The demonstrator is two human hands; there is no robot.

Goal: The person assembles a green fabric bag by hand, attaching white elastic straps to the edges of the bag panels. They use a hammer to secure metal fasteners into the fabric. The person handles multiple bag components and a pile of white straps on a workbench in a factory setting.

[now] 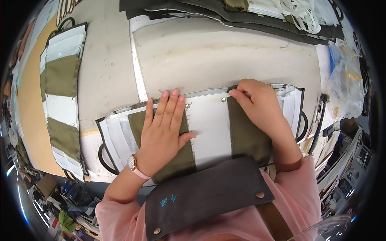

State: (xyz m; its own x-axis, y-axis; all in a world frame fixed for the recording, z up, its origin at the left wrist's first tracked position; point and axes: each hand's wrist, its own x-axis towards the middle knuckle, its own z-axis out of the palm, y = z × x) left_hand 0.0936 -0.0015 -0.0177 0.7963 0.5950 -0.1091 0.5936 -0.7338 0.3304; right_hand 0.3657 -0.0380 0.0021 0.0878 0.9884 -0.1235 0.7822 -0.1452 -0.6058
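A sewn fabric piece [211, 132] with white and olive panels lies in layers before me, its far edge running sideways. Two round metal snaps [223, 100] sit near that edge, and a black loop sticks out at each end. My left hand [163, 124] rests flat on the left olive panel, fingers stretched toward the far edge. At the right olive panel, my right hand [257, 100] has its fingers curled and thumb and fingertips pinching the far edge. What lies under those curled fingers is hidden.
A similar olive and white piece [62, 76] lies to the left on the table [106, 72]. Dark fabric layers [193, 10] with white straps [301, 16] are stacked at the back. Clear plastic bags [345, 80] and a dark slim tool [319, 120] are at the right.
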